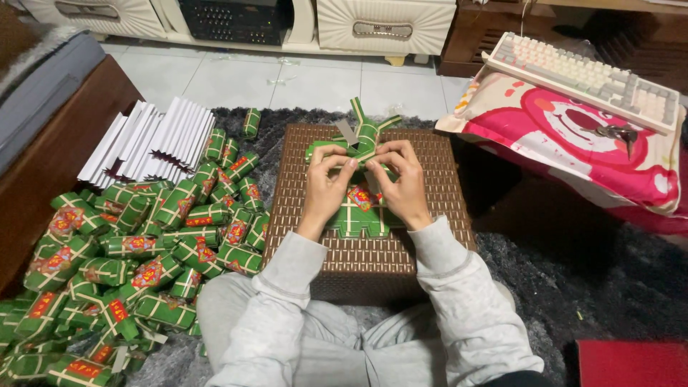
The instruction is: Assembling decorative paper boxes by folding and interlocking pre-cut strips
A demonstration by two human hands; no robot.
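A flat green paper box blank (356,211) with red labels and pale line patterns lies on a brown woven box (430,236) in front of me. My left hand (326,188) and my right hand (403,185) both pinch its upper part, folding the flaps together. The top flaps (367,127) stick up past my fingers. Both arms wear grey sleeves.
A big heap of folded green packets (136,265) lies on the dark shaggy rug at my left. Stacks of white card (154,136) sit behind the heap. At the right, a pink cushion (573,136) carries a pale keyboard (584,77). White cabinets stand at the back.
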